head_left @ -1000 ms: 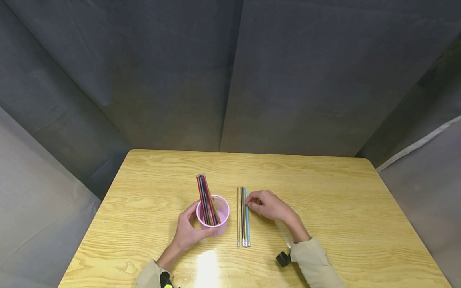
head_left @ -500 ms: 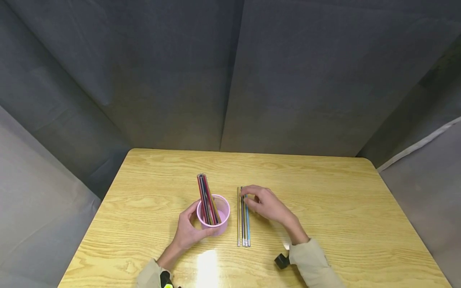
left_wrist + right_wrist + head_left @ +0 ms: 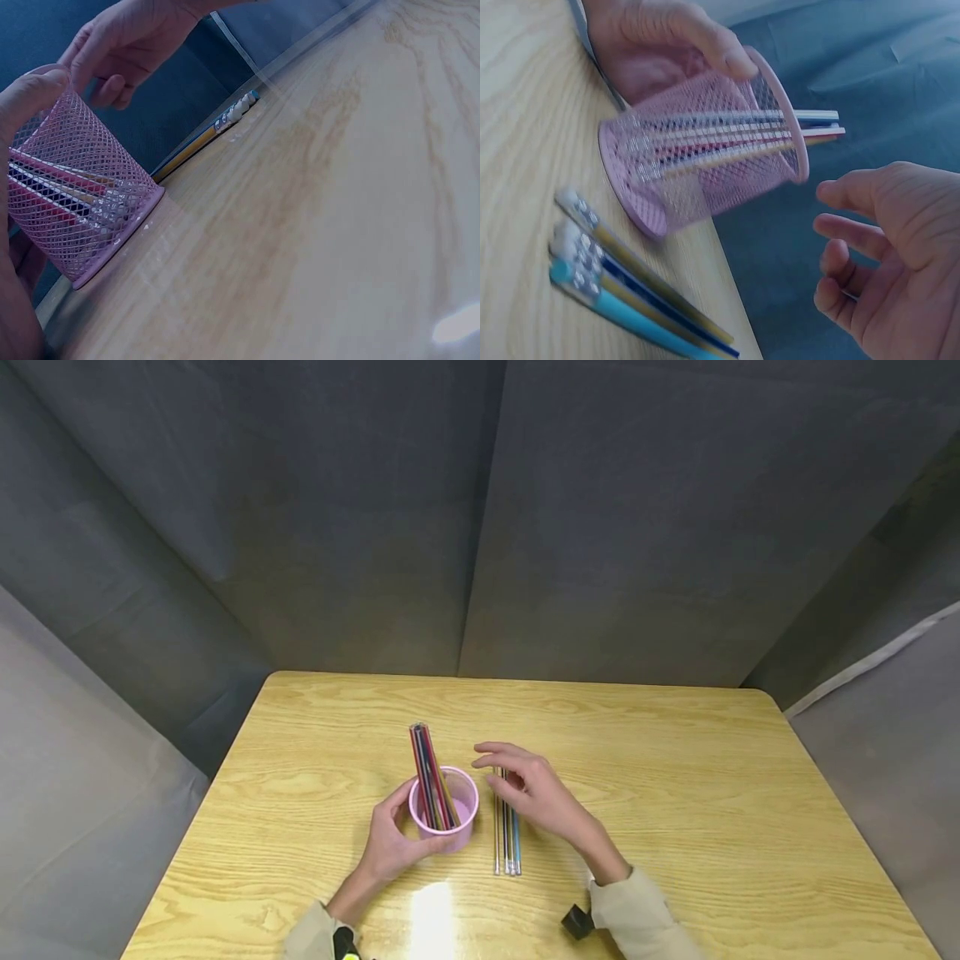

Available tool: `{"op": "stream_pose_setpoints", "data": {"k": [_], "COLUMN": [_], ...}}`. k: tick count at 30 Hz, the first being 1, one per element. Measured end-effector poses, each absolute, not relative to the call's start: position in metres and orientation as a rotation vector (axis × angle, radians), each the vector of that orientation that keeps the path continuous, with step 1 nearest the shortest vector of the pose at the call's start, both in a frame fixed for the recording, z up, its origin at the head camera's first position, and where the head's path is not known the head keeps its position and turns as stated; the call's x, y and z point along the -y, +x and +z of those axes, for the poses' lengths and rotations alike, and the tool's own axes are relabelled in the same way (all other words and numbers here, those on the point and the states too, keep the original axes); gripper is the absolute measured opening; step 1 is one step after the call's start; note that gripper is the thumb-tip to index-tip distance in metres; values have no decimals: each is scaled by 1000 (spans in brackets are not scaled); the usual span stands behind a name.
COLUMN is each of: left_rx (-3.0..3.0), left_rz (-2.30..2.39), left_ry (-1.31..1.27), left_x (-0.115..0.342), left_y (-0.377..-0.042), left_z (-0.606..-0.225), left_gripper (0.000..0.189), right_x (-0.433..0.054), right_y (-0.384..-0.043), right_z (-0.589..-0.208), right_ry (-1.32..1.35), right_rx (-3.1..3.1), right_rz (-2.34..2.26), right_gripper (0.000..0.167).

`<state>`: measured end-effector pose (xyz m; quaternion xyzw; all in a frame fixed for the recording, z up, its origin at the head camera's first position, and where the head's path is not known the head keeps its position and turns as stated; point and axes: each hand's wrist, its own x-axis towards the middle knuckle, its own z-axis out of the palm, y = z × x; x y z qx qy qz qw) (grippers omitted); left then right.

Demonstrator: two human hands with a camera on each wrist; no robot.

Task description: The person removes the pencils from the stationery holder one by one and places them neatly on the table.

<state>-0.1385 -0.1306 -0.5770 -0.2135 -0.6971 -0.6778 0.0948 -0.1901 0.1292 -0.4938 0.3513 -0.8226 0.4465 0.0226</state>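
A pink mesh pencil cup (image 3: 467, 837) stands on the table, gripped by my left hand (image 3: 392, 845), whose thumb and fingers wrap round its side. Several pencils (image 3: 431, 781) lean to the left inside it, eraser ends down, as the left wrist view shows through the mesh (image 3: 97, 139). To the right of the cup lies a row of several pencils (image 3: 507, 843) in gold, dark blue and light blue, erasers toward me. Above their far ends hovers my right hand (image 3: 542, 795), fingers loosely bent and holding nothing; in the right wrist view its fingertips are apart from the cup (image 3: 694, 199).
The wooden table (image 3: 675, 760) has rounded far corners. Grey cloth (image 3: 360, 527) hangs behind and at both sides. A black device (image 3: 577, 922) sits at my right wrist, beside the beige sleeve.
My right hand has moved left, from the light blue pencil across the row toward the cup, its fingers spreading. The left hand and the cup have stayed put.
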Motion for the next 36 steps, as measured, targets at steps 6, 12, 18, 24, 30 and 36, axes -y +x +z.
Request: {"op": "stream_pose_setpoints", "data": {"k": [6,12,18,24,30,36], "left_rx": [2085,2096,2098,2102,2121,2119], "left_rz": [-2019,-2009,-2004,-2004,-2012,-1989], "left_ry": [-637,-630,-654,-669,-638,-641], "left_x": [132,132,132,131,130,129], "left_y": [-138,-136,-136,-138,-138,-138], "left_z": [-577,-578,-578,-578,-576,-575], "left_gripper": [86,85,88,89,88,87], "right_x": [-118,-109,-105,-103,-99,-96], "right_y": [-181,-173,-167,-164,-163,-164], "right_z": [-492,-496,-498,-497,-497,-496], "right_ry": [1137,1221,1237,1239,1283,1262], "right_rx": [2520,2539,2597,2608,2643,2695], "right_rz": [1435,1477,1452,1413,1332,1198], "right_gripper": [28,35,39,40,44,46]}}
